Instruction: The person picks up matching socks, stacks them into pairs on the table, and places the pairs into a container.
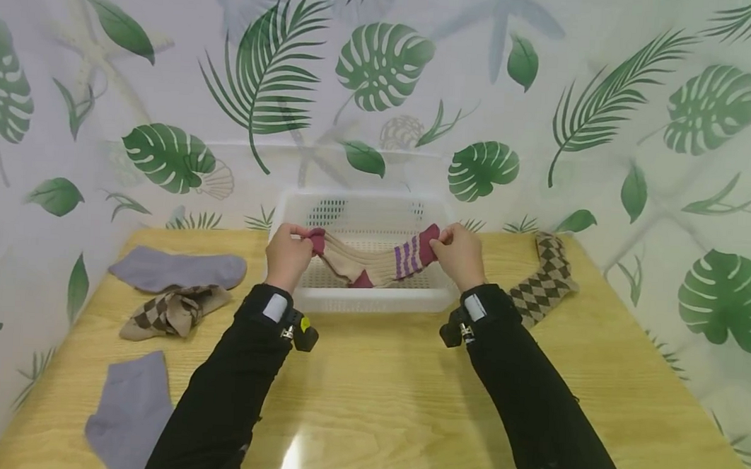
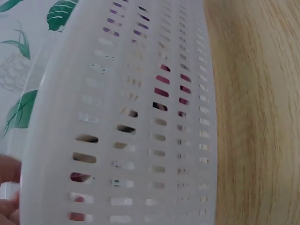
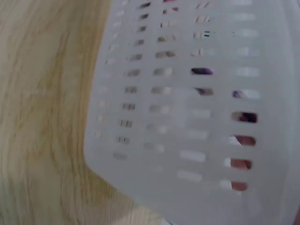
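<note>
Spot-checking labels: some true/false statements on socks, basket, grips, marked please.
The left grip and right grip pinch the striped sock. True.
Its purple stripes are nearer the left grip. False: nearer the right.
The white basket stands open side up on the table. True.
Both lavender socks lie in the basket. False: far lavender sock and near lavender sock lie on the table.
A crumpled diamond sock lies left of the basket, a bent diamond sock right. True.
</note>
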Action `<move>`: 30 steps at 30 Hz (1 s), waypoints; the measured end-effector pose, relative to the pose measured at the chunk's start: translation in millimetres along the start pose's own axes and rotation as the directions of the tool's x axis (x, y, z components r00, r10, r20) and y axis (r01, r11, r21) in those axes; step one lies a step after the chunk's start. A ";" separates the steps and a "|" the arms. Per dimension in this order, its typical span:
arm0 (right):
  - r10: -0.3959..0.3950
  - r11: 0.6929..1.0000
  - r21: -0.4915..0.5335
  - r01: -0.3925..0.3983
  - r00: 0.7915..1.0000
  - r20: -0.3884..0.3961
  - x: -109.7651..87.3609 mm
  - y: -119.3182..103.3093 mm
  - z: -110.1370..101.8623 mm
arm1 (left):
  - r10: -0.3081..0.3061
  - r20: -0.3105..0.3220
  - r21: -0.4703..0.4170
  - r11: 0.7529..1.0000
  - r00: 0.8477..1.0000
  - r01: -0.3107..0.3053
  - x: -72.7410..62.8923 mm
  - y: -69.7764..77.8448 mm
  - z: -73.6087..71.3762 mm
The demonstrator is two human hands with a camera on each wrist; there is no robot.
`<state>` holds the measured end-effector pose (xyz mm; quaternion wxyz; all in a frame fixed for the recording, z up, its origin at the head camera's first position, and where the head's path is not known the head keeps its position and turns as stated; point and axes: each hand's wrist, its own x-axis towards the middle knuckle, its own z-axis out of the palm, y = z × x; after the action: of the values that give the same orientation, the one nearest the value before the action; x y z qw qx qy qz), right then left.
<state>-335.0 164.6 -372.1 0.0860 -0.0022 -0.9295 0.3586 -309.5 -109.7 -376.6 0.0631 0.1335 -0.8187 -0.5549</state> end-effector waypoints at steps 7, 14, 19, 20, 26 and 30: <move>0.003 0.976 -0.213 0.039 0.981 0.196 -4.0 -4.4 -0.3 | -0.023 0.190 0.291 0.956 0.981 -0.034 -4.6 0.2 -0.2; -0.059 0.960 -0.246 0.130 0.959 0.276 -14.1 -18.1 -8.8 | 0.104 0.282 0.317 0.928 0.954 -0.195 -19.7 15.9 -23.3; -0.222 0.956 -0.138 0.259 0.945 0.240 -44.4 -41.1 -29.6 | 0.284 0.279 0.252 0.900 0.918 -0.355 -51.7 17.0 -77.6; -0.266 0.946 -0.123 0.300 0.936 0.231 -53.0 -44.8 -33.2 | 0.301 0.280 0.258 0.891 0.912 -0.373 -60.4 12.3 -93.1; -0.451 0.876 -0.074 0.476 0.865 0.220 -101.7 -47.7 -43.2 | 0.193 0.341 0.461 0.818 0.920 -0.343 -93.4 -54.5 -190.7; -0.459 0.869 -0.082 0.488 0.857 0.234 -117.6 -41.1 -40.4 | 0.054 0.392 0.620 0.722 0.919 -0.306 -95.5 -106.9 -229.5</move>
<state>-210.2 153.3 -333.9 0.0743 0.2582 -0.9277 0.2593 -144.6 -324.1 -385.0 -0.0796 -0.0342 -0.9696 -0.2287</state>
